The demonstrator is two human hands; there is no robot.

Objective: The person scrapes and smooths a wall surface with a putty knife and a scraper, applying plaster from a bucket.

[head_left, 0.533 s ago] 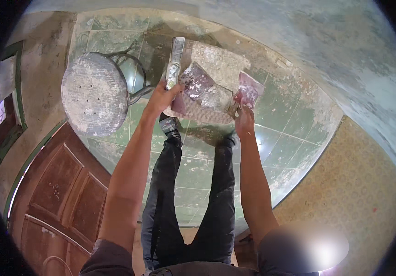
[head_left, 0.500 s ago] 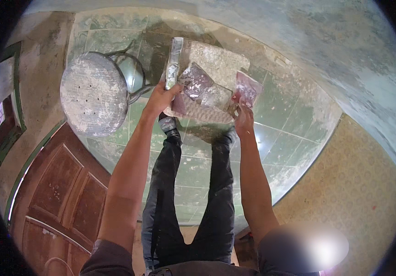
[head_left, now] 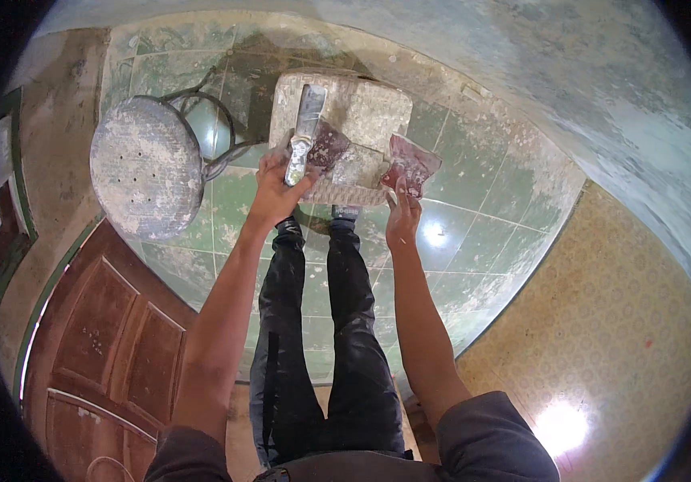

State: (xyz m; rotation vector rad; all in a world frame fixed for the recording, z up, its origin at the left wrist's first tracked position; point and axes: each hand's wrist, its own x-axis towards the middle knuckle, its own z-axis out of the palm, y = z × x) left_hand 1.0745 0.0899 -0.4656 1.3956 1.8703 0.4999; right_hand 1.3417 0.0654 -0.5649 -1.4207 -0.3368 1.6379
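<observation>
My left hand [head_left: 278, 189] is closed around a putty knife [head_left: 308, 120] with a wide, smeared metal blade pointing away from me. Between the fingertips of my right hand [head_left: 402, 215] is a creased, dark red piece of sandpaper [head_left: 411, 165], dusted white. Both hands are over the near edge of a low square stool [head_left: 378, 100] with a worn, pale, stained top. Beside the putty knife is another dark red sheet [head_left: 329, 146]; whether my left fingers touch it I cannot tell. A pale, greyish sheet [head_left: 360, 166] lies to its right on the stool.
A round stool [head_left: 146, 167] with a paint-spotted seat and dark curved legs is at the left. Green, stained floor tiles [head_left: 474, 161] surround the square stool. A brown panelled door [head_left: 104, 321] is at lower left, a patchy pale-blue wall [head_left: 603, 88] at upper right, patterned yellowish flooring [head_left: 570, 305] at right.
The putty knife has tipped to the right at its blade end. My right hand and its sandpaper have shifted slightly left and down. My feet are closer together, and the view has shifted.
</observation>
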